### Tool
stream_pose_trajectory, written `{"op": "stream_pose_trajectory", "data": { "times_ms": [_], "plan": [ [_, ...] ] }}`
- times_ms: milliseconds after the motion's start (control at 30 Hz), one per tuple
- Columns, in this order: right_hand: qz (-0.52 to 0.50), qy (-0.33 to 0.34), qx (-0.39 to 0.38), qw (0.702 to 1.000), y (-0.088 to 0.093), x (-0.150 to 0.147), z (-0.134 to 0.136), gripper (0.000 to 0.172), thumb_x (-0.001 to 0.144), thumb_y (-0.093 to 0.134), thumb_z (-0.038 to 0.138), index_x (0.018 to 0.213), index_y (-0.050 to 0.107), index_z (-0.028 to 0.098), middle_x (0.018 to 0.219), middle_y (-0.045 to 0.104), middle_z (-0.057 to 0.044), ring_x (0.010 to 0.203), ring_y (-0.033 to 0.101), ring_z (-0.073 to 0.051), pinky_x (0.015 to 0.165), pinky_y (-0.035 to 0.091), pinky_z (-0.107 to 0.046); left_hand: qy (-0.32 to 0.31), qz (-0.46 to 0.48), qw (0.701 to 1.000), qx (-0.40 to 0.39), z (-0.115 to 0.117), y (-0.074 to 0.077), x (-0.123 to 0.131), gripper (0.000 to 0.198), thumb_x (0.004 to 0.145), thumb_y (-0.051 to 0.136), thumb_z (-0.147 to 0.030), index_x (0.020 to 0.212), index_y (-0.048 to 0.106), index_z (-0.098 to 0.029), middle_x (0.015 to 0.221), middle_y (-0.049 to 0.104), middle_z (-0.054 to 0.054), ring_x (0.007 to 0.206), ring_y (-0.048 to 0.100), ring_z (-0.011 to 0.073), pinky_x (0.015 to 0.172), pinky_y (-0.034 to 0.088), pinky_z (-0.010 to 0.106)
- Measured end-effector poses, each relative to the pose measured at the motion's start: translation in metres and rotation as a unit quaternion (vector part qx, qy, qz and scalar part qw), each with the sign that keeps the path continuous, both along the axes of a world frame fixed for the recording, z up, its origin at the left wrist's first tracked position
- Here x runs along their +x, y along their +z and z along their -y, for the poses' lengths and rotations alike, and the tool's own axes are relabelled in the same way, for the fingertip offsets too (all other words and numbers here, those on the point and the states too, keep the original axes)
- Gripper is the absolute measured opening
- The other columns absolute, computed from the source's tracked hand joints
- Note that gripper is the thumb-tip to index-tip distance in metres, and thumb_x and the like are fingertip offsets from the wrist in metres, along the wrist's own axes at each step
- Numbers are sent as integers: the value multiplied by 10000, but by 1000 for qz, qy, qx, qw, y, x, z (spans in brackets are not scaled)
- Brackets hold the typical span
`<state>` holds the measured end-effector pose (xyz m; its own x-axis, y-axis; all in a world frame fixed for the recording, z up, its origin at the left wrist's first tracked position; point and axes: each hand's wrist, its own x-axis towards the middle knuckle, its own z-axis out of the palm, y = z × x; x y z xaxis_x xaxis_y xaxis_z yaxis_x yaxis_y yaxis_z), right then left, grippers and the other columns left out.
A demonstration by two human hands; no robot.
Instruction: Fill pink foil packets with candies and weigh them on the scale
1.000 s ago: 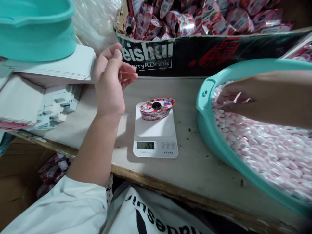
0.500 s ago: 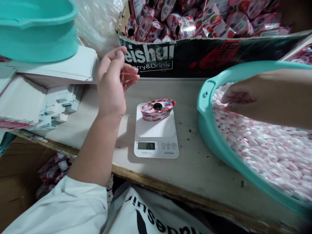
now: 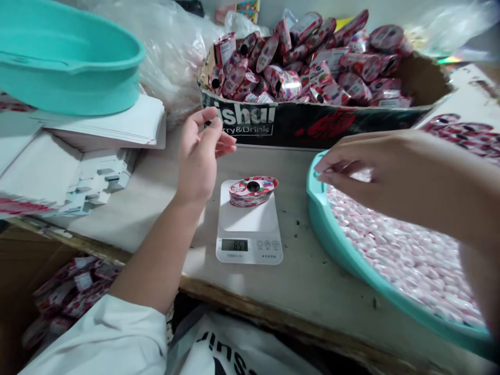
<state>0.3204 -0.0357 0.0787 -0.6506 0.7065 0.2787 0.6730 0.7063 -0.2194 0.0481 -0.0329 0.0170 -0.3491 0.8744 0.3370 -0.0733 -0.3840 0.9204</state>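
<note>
A small oval carton with a strawberry print and a round dark hole in its top (image 3: 253, 191) rests on a white digital scale (image 3: 250, 224), whose display seems to read 857. To the left of the scale, my left hand (image 3: 203, 156) is raised with loosely curled, parted fingers and nothing visible in it. My right hand (image 3: 359, 161) is over the left rim of a turquoise tub (image 3: 332, 234), its fingers pinched together. Whatever lies between those fingertips is hidden. Many glossy pale pink candies (image 3: 394, 255) fill the tub.
A black-sided box (image 3: 336, 122) heaped with strawberry-print cartons stands behind the scale. At the left, another turquoise tub (image 3: 78, 83) sits on stacked white card (image 3: 117, 125). More printed packs (image 3: 74, 291) lie below the table's front edge (image 3: 234, 297).
My right hand has risen from among the candies to above the tub's left rim. The view has shifted, while my left hand keeps its loose curl beside the scale.
</note>
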Motion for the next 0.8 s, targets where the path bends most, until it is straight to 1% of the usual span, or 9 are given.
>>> {"op": "stream_pose_trajectory", "data": {
  "times_ms": [67, 133, 233, 333, 467, 567, 633, 700, 800],
  "plan": [
    [16, 37, -35, 999, 8, -19, 2, 163, 934, 577, 248, 932, 733, 202, 901, 685, 20, 732, 569, -35, 709, 428, -223, 6, 18, 1000, 24, 1, 0, 4, 254, 863, 721, -482, 1023, 621, -312, 664, 672, -30, 654, 656, 171, 630, 529, 323],
    [6, 59, -71, 996, 8, -41, 3, 161, 914, 577, 198, 931, 736, 177, 900, 682, -2, 741, 573, -52, 723, 435, -219, 23, 10, 998, 57, 3, 1, 5, 218, 880, 707, -477, 1004, 629, -316, 643, 642, -38, 629, 641, 163, 619, 516, 318],
    [-4, 86, -102, 991, -2, -66, 3, 160, 867, 582, 154, 892, 740, 161, 846, 670, -15, 712, 561, -72, 698, 431, -214, 54, -4, 994, 94, 3, 2, 2, 140, 902, 689, -440, 962, 642, -323, 646, 607, -47, 585, 607, 141, 603, 490, 311],
    [-20, 99, -95, 990, -15, -75, 1, 176, 856, 575, 132, 907, 742, 149, 843, 665, -22, 717, 562, -81, 690, 427, -206, 51, -5, 994, 92, 2, 1, -3, 120, 904, 690, -423, 958, 645, -325, 654, 608, -46, 590, 607, 136, 595, 483, 301],
    [-52, 101, -66, 991, -27, -75, 3, 251, 878, 555, 125, 1055, 731, 146, 943, 682, -44, 791, 593, -95, 732, 447, -205, 25, -26, 997, 69, 1, -1, -3, 178, 909, 679, -459, 1006, 634, -317, 668, 629, -36, 655, 649, 145, 597, 484, 283],
    [-66, 97, -50, 992, -26, -71, 7, 297, 920, 523, 142, 1156, 703, 156, 1046, 685, -62, 824, 612, -97, 763, 470, -208, 26, -38, 997, 57, 4, 0, 1, 204, 906, 678, -466, 1011, 631, -297, 692, 637, -33, 662, 648, 136, 618, 493, 276],
    [-74, 94, -27, 992, -20, -66, 9, 286, 946, 518, 174, 1172, 694, 167, 1078, 683, -61, 824, 617, -93, 771, 481, -209, 24, -38, 997, 56, 5, 1, 3, 218, 896, 690, -474, 1003, 633, -292, 693, 636, -33, 663, 641, 136, 627, 501, 282],
    [-71, 87, 16, 994, -10, -55, 9, 272, 972, 515, 210, 1176, 693, 180, 1092, 681, -52, 831, 615, -84, 786, 487, -214, 20, -22, 998, 61, 5, 2, 3, 197, 885, 711, -464, 978, 644, -304, 689, 634, -34, 657, 625, 140, 627, 507, 300],
    [-40, 42, 94, 994, 4, -31, 6, 288, 1015, 489, 300, 1190, 692, 196, 1078, 681, -32, 877, 603, -68, 836, 477, -236, 10, 12, 997, 70, 3, 4, -1, 148, 859, 752, -428, 922, 671, -321, 662, 621, -39, 623, 580, 137, 623, 507, 322]
  ]
}}
